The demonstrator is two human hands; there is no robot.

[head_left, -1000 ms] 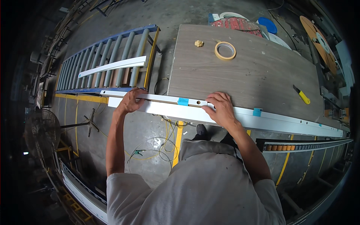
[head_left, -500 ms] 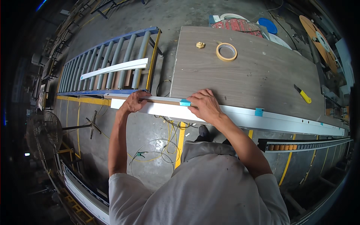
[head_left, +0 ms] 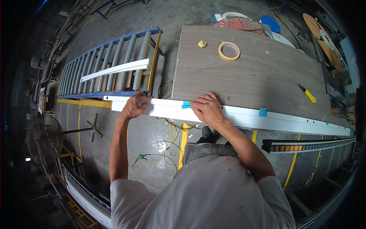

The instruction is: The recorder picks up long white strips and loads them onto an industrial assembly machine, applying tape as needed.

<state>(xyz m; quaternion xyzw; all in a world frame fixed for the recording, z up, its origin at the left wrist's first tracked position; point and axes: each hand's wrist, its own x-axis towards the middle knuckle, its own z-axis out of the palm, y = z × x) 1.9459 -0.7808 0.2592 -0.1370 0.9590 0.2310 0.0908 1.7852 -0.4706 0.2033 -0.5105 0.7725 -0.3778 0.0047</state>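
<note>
A pair of long white strips (head_left: 167, 110) lies side by side along the near edge of the table, their left ends sticking out past it. My left hand (head_left: 134, 105) is closed around the overhanging part, thumb on the near side and fingers over the far edge. Farther right, my right hand (head_left: 209, 109) grips the strips over the table edge, its fingertips beside a piece of blue tape (head_left: 186, 104). Another blue tape piece (head_left: 263, 112) is wrapped on the strips to the right of that hand. The undersides of the strips are hidden.
On the table (head_left: 259, 72) are a tape roll (head_left: 229, 51), a crumpled yellowish wad (head_left: 202, 44) and a yellow utility knife (head_left: 307, 93). A roller conveyor (head_left: 110, 61) at left carries another white strip (head_left: 114, 70). Cables (head_left: 173, 147) lie on the floor, and a fan (head_left: 45, 135) stands left.
Between my hands, the far strip has turned so its white face shows instead of a brownish recess. The blue tape by my right hand now looks creased. Both hands keep nearly the same places.
</note>
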